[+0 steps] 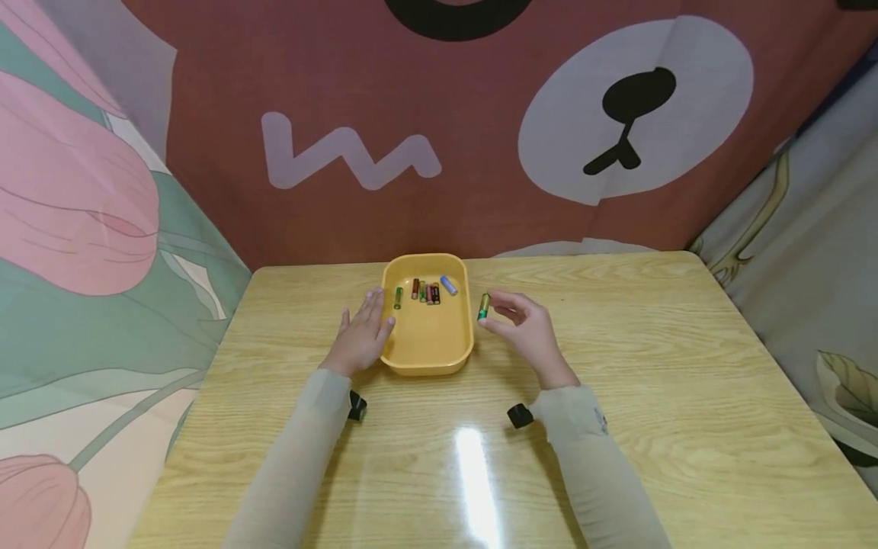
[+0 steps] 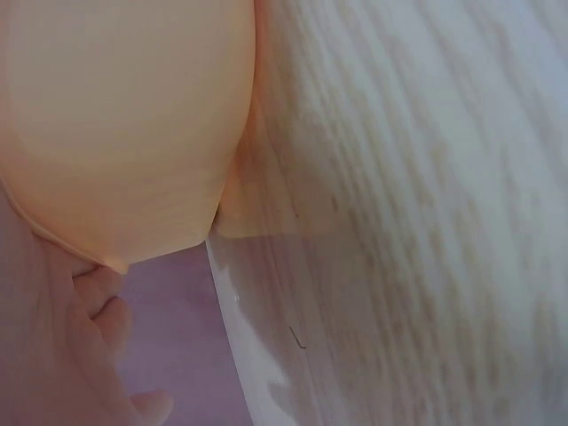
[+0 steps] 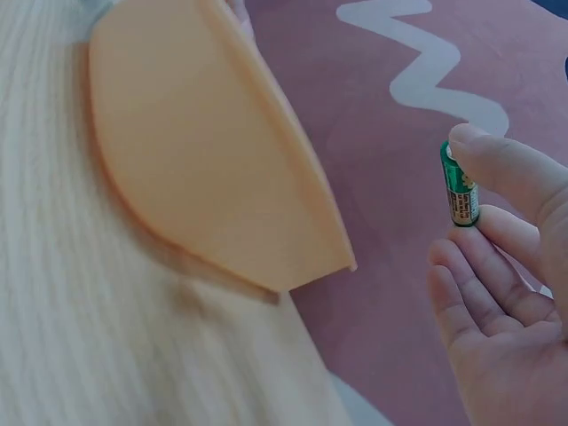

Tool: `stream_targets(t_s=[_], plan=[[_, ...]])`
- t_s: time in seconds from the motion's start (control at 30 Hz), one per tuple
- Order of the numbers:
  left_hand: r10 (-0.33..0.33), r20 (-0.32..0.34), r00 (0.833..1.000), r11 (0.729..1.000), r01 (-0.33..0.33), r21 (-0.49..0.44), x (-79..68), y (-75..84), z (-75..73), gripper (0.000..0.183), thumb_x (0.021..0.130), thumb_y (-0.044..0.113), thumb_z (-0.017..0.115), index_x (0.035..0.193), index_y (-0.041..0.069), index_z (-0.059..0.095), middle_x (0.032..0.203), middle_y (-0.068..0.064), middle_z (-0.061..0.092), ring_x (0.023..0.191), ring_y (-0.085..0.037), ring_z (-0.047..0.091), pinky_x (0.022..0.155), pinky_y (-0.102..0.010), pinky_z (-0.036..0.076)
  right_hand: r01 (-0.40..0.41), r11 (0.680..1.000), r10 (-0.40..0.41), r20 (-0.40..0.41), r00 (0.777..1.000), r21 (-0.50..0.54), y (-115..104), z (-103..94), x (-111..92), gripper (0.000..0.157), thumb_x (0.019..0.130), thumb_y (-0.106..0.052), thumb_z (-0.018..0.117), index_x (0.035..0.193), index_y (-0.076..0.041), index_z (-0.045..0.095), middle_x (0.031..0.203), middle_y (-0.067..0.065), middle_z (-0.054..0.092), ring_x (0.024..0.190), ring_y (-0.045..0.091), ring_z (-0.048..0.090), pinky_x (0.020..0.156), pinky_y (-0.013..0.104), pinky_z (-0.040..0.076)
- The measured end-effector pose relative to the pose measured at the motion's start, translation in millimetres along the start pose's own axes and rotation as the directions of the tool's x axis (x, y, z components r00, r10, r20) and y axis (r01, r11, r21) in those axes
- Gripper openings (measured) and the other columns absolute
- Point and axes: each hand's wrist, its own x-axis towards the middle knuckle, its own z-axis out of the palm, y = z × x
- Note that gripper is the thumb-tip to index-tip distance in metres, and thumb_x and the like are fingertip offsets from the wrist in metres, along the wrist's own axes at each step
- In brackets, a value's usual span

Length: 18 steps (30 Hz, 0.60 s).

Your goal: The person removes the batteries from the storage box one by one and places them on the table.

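Note:
My right hand pinches a green and gold battery end to end between thumb and finger, just off the tray's right side. The right wrist view shows this battery upright, its other fingers loosely bent below. A yellow plastic tray stands on the table, with several batteries toward its far end; among them are a blue one and a green one by the left wall. Against the tray's left rim, my left hand rests with extended fingers. Only part of that hand shows in the left wrist view.
The light wooden table has its far edge against a brown curtain with a cartoon face. Patterned cloth hangs at the left, and another curtain at the right. Black wrist cameras sit under both sleeves.

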Motion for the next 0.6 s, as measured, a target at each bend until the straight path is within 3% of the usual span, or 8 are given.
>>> stream_targets(t_s=[0.37, 0.6], plan=[[0.001, 0.007, 1.0, 1.0, -0.001, -0.003, -0.2, -0.5, -1.2, 0.073, 0.096, 0.058, 0.005, 0.151, 0.011, -0.002, 0.157, -0.002, -0.003, 0.143, -0.018, -0.003, 0.11, -0.058, 0.003, -0.125, 0.992, 0.125, 0.012, 0.992, -0.013, 14, -4.5, -4, 0.052, 0.075, -0.019, 0.08, 0.123, -0.01, 0.062, 0.124, 0.005, 0.059, 0.115, 0.022, 0.055, 0.098, 0.032, 0.044], [0.002, 0.001, 1.0, 1.0, -0.002, -0.006, -0.6, 0.3, -1.1, 0.073, 0.096, 0.058, 0.006, 0.151, 0.011, -0.002, 0.158, -0.005, 0.002, 0.143, -0.018, -0.002, 0.111, -0.058, 0.003, -0.177, 0.984, 0.176, 0.062, 0.982, 0.01, 2, -5.1, -7, 0.051, 0.079, -0.007, 0.075, 0.126, 0.0, 0.057, 0.127, 0.014, 0.056, 0.119, 0.031, 0.051, 0.1, 0.036, 0.042]])
